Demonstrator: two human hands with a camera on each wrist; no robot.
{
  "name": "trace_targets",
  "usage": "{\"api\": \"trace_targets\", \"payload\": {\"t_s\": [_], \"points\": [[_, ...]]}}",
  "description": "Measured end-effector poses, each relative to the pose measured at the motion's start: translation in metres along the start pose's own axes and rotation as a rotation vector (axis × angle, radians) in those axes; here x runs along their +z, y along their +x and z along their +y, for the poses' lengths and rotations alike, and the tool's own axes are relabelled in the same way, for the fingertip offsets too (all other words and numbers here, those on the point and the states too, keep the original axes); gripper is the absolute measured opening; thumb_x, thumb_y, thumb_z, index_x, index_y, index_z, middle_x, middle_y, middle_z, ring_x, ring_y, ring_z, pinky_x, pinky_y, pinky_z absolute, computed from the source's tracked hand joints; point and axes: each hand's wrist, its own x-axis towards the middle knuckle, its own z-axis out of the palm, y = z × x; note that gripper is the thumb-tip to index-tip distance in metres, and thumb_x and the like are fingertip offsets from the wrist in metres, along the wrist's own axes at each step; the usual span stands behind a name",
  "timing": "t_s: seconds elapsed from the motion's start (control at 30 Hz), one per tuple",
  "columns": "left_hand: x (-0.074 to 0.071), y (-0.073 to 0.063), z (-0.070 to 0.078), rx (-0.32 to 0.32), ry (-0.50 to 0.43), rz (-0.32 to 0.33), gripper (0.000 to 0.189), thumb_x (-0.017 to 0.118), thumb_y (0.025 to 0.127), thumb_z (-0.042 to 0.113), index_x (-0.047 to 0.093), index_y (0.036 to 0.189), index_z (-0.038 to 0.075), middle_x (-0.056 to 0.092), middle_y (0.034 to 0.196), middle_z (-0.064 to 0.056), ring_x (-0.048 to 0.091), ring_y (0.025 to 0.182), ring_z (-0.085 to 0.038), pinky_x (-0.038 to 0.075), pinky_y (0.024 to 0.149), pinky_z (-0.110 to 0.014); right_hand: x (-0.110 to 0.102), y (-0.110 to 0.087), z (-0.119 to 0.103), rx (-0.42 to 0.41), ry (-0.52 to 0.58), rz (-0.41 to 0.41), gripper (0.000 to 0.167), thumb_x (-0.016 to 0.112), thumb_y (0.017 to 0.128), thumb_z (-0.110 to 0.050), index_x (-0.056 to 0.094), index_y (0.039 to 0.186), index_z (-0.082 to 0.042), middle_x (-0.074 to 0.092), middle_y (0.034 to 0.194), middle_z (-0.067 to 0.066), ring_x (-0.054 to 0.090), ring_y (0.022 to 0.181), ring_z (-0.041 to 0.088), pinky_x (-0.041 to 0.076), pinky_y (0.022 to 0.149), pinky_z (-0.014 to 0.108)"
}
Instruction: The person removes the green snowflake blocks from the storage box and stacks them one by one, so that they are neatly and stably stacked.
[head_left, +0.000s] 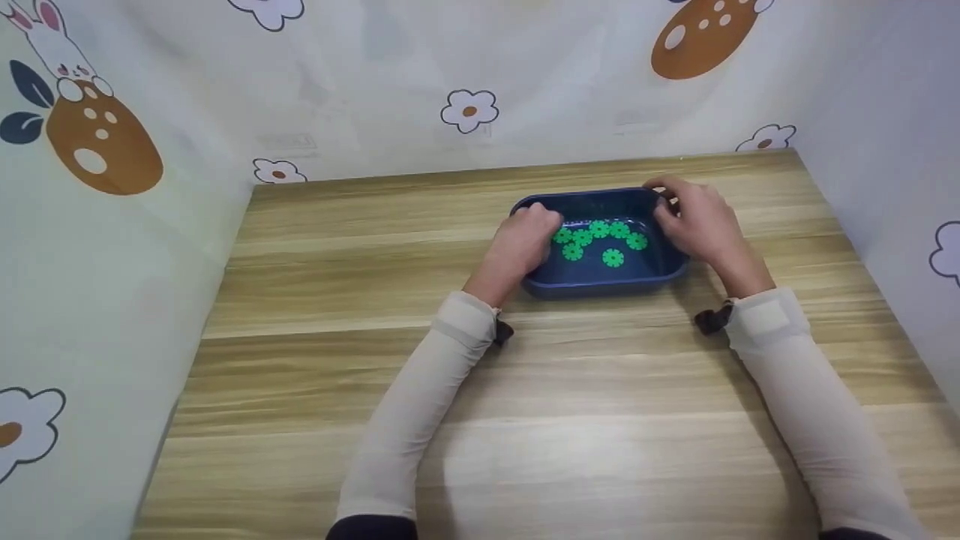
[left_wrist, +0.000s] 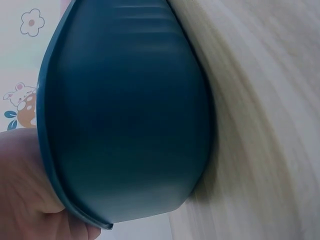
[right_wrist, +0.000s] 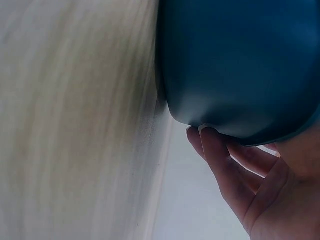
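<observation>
Dark blue rectangular basin, upright on the wood-grain surface. Inside the basin, seven visible green notched discs, one apart from the others, toward its near wall. At the basin's left end, left hand, grip curled over the rim; at its far right corner, right hand grasping likewise, fingers against its outer wall. Nearer than the basin, pale sleeves; beyond it, flower-printed backdrop.
</observation>
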Motion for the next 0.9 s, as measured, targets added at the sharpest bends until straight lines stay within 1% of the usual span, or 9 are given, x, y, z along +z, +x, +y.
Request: {"api": "trace_targets", "payload": {"t_s": [0.13, 0.23, 0.33, 0.5, 0.67, 0.8, 0.9], "points": [[0.0014, -0.0006, -0.0004, 0.019, 0.009, 0.029, 0.026, 0.062, 0.103, 0.003, 0.076, 0.125, 0.008, 0.073, 0.123, -0.017, 0.074, 0.109, -0.032, 0.064, 0.096, -0.044, -0.0006, -0.0003, -0.0001, 0.001, -0.001, -0.002, 0.041, 0.05, 0.106, -0.015, 0.067, 0.144, -0.015, 0.076, 0.126, 0.023, 0.07, 0.104, 0.036, 0.054, 0.084, 0.056], [0.0032, -0.0009, 0.001, 0.008, 0.018, 0.037, 0.027, 0.061, 0.104, 0.004, 0.076, 0.126, 0.008, 0.073, 0.124, -0.017, 0.074, 0.11, -0.033, 0.065, 0.095, -0.044, -0.0009, -0.0004, -0.0004, 0.004, 0.0, -0.004, 0.042, 0.049, 0.106, -0.015, 0.067, 0.144, -0.014, 0.076, 0.126, 0.023, 0.07, 0.104, 0.037, 0.054, 0.085, 0.056], [0.0038, 0.0005, 0.0024, -0.012, 0.026, 0.022, 0.025, 0.06, 0.106, 0.005, 0.076, 0.126, 0.007, 0.073, 0.125, -0.017, 0.074, 0.108, -0.032, 0.066, 0.094, -0.044, -0.0001, -0.0003, 0.0002, 0.002, 0.002, -0.002, 0.041, 0.05, 0.106, -0.014, 0.066, 0.144, -0.014, 0.075, 0.126, 0.023, 0.07, 0.105, 0.037, 0.055, 0.087, 0.057], [0.0016, 0.002, 0.004, -0.037, 0.005, -0.004, 0.023, 0.061, 0.106, 0.004, 0.075, 0.124, 0.007, 0.074, 0.125, -0.017, 0.075, 0.107, -0.029, 0.066, 0.093, -0.044, 0.0004, 0.0001, 0.0, -0.001, 0.006, -0.01, 0.041, 0.05, 0.107, -0.015, 0.065, 0.145, -0.014, 0.075, 0.127, 0.024, 0.07, 0.107, 0.039, 0.055, 0.089, 0.06], [-0.0007, 0.0015, 0.0041, -0.047, -0.016, -0.023, 0.023, 0.065, 0.103, 0.005, 0.075, 0.124, 0.007, 0.073, 0.126, -0.018, 0.073, 0.106, -0.03, 0.065, 0.094, -0.043, 0.0004, 0.0003, 0.0, -0.004, 0.003, -0.007, 0.04, 0.05, 0.107, -0.016, 0.066, 0.144, -0.016, 0.075, 0.124, 0.023, 0.069, 0.105, 0.037, 0.054, 0.086, 0.059], [-0.0008, 0.0017, 0.0017, -0.033, -0.033, -0.031, 0.024, 0.069, 0.101, 0.006, 0.074, 0.124, 0.007, 0.074, 0.124, -0.017, 0.071, 0.104, -0.029, 0.064, 0.094, -0.043, 0.001, 0.0006, 0.0002, -0.004, 0.001, -0.006, 0.041, 0.05, 0.107, -0.017, 0.066, 0.144, -0.016, 0.075, 0.124, 0.023, 0.069, 0.104, 0.037, 0.054, 0.086, 0.059], [0.0006, 0.002, -0.0018, 0.008, -0.05, -0.004, 0.025, 0.068, 0.099, 0.005, 0.075, 0.123, 0.007, 0.074, 0.122, -0.017, 0.071, 0.107, -0.029, 0.063, 0.097, -0.043, 0.0014, 0.0003, 0.0008, 0.001, -0.002, -0.002, 0.04, 0.05, 0.107, -0.017, 0.066, 0.144, -0.015, 0.075, 0.123, 0.023, 0.069, 0.105, 0.038, 0.054, 0.087, 0.059]]}}
